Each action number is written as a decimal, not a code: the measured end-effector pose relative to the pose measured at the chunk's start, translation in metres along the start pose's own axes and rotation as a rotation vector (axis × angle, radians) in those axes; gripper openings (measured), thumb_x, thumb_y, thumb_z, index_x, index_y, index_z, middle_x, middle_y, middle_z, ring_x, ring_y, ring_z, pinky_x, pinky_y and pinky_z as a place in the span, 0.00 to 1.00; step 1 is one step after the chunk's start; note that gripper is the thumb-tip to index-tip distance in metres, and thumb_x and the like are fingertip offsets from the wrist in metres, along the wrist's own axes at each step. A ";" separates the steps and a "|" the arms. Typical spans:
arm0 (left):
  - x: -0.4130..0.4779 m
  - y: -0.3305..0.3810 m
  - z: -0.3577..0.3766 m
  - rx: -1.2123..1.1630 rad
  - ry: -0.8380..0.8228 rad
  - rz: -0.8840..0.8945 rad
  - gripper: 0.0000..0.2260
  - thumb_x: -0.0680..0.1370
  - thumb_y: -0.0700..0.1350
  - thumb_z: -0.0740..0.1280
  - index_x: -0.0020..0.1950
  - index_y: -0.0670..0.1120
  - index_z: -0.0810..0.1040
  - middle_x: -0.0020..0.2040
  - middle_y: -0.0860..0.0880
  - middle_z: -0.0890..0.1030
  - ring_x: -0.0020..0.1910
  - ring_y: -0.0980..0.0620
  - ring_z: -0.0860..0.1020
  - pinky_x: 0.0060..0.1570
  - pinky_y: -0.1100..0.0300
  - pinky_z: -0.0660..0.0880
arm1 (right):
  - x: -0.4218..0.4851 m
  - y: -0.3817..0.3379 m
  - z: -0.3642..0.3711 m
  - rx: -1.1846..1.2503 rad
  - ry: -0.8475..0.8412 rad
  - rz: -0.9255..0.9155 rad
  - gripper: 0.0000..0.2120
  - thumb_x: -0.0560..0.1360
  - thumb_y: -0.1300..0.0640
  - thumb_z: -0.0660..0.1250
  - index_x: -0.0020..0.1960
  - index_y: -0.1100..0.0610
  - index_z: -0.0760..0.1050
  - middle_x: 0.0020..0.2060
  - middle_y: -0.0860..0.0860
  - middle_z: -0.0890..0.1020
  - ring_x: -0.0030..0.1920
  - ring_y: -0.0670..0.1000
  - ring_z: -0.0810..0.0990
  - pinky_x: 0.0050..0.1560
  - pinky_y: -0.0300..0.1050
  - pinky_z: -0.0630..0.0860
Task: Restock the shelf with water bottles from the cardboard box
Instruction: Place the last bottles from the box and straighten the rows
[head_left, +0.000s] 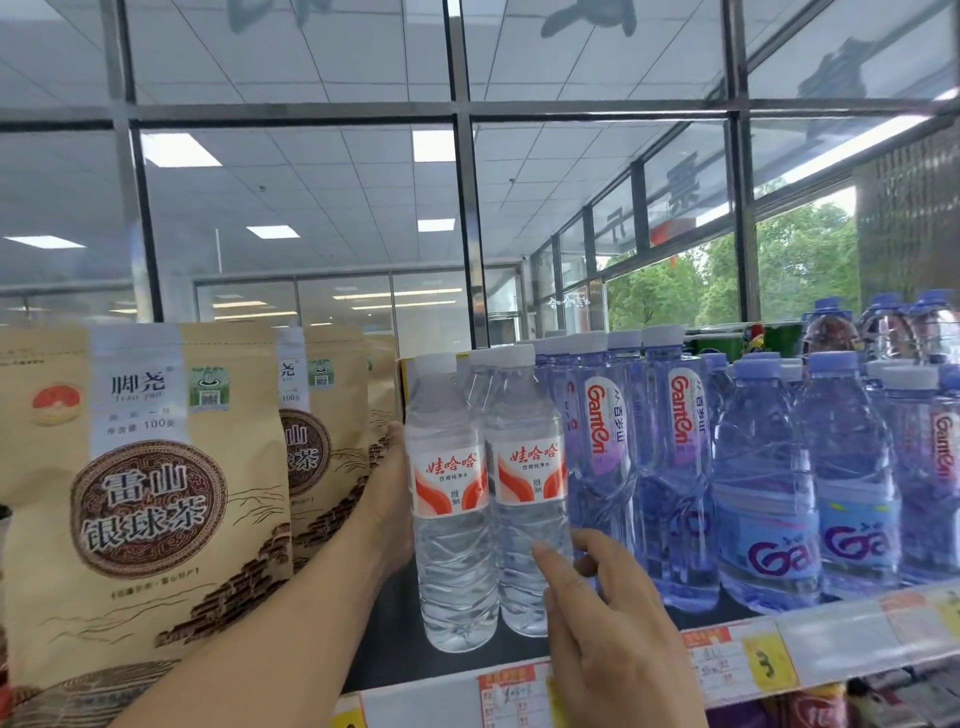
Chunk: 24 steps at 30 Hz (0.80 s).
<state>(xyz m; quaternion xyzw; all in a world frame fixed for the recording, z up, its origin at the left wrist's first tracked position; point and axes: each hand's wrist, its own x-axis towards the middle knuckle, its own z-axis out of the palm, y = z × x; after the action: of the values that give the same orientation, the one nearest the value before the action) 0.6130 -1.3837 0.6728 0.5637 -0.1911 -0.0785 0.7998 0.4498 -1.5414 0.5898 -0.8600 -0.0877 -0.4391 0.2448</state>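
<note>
Head view: left water bottle (451, 519) and right water bottle (524, 499) stand touching near the shelf's (395, 644) front edge, between tea bags (145, 467) and blue bottles (675, 493). My right hand (608, 618) grips the right one low down. My left hand (387, 488) lies against the other's side with its fingers hidden, so I cannot tell its grip.

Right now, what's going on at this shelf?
A person is stocking the shelf. The left hand lies against the side of the left clear bottle, fingers hidden. The right hand holds the right clear bottle low down, thumb in front. Both bottles stand upright between tea pouches and blue Ganten bottles. The cardboard box is out of view.
</note>
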 end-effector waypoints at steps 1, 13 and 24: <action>-0.001 0.003 -0.001 0.013 0.017 -0.002 0.26 0.84 0.63 0.53 0.59 0.43 0.77 0.43 0.41 0.86 0.45 0.42 0.86 0.48 0.50 0.82 | -0.003 0.004 0.003 -0.040 0.056 -0.020 0.27 0.61 0.62 0.80 0.60 0.51 0.82 0.55 0.55 0.81 0.47 0.53 0.83 0.36 0.49 0.82; -0.040 0.007 0.023 -0.143 -0.040 -0.040 0.40 0.77 0.74 0.48 0.69 0.45 0.77 0.62 0.37 0.81 0.59 0.37 0.81 0.59 0.43 0.76 | -0.003 0.001 0.006 -0.080 0.117 -0.067 0.24 0.65 0.67 0.77 0.60 0.57 0.81 0.57 0.60 0.79 0.49 0.59 0.82 0.35 0.54 0.81; -0.056 0.001 0.024 -0.034 -0.021 0.026 0.34 0.78 0.72 0.50 0.70 0.50 0.76 0.64 0.44 0.82 0.63 0.41 0.80 0.67 0.39 0.71 | -0.005 0.005 0.007 -0.128 0.112 -0.111 0.23 0.68 0.68 0.73 0.62 0.56 0.78 0.62 0.61 0.76 0.56 0.60 0.79 0.42 0.53 0.82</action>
<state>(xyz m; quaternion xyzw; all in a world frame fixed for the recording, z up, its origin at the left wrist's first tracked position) 0.5516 -1.3855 0.6684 0.5466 -0.2054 -0.0772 0.8081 0.4533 -1.5415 0.5804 -0.8418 -0.0929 -0.5041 0.1691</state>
